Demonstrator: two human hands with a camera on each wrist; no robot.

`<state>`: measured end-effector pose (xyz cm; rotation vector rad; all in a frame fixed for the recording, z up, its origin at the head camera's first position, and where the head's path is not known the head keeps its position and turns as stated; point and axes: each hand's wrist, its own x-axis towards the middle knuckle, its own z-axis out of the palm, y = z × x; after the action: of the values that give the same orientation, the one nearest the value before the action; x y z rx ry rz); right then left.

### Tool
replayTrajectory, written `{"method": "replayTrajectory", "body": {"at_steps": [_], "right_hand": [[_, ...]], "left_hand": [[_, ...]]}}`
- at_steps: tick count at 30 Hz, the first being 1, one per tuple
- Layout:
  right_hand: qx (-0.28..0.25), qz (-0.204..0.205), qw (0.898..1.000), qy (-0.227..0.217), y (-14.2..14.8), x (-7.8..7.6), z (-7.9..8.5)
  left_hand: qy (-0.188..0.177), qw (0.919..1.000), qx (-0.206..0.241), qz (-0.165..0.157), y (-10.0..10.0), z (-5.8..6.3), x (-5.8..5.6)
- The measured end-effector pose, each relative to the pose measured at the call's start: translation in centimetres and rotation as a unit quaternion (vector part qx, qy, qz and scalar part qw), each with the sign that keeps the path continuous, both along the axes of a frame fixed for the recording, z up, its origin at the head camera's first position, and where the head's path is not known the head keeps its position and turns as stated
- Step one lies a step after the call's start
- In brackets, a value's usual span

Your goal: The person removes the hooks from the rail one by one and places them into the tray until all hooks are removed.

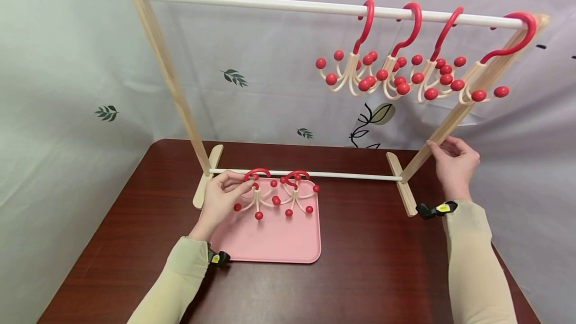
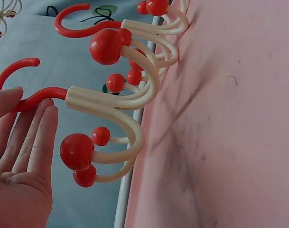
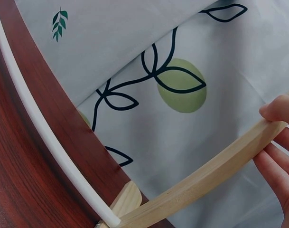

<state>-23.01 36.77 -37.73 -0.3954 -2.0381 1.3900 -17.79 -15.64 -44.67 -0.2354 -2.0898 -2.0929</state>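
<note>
Pale cloth (image 1: pixel 270 109) printed with leaves hangs behind a dark reddish-brown table (image 1: pixel 360 274). At the left, the rack's wooden left post (image 1: pixel 168 74) rises from a flat left foot (image 1: pixel 201 193). Just beside it, the left hand (image 1: pixel 219 198), coming out of a light sleeve (image 1: pixel 173 279), pinches the red hook of a red-and-cream hanger (image 1: pixel 257 195) between thumb and fingers. That hanger is upright at the far side of a pink tray (image 1: pixel 274 244), its ball-tipped prongs spread out below the hook; whether it touches the tray, I cannot tell. Close on its right, also at the tray's far side, is a second hanger (image 1: pixel 295 196) of the same kind.

White rods join the posts: the upper rod (image 1: pixel 252 1) along the top, the lower rod (image 1: pixel 355 175) behind the tray. Four hung hangers (image 1: pixel 352 66) dangle from the right half of the upper rod, the last one near its end. Farthest right, the right hand (image 1: pixel 456 166) grips the right post (image 1: pixel 447 121) low down, thumb against one side and fingers against another, above the right foot (image 1: pixel 407 196).
</note>
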Motion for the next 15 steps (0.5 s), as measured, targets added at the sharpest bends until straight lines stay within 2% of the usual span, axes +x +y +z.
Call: {"method": "replayTrajectory", "body": {"at_steps": [5,15], "right_hand": [[0.001,-0.003,1.0,-0.004,0.0,0.0,0.0],[-0.003,-0.002,1.0,-0.002,0.1,-0.1,-0.1]], "left_hand": [[-0.02,0.9996,0.016,-0.008,0.5,-0.3,-0.2],[-0.043,0.9987,0.027,0.008,1.2,-1.2,-1.0]]}}
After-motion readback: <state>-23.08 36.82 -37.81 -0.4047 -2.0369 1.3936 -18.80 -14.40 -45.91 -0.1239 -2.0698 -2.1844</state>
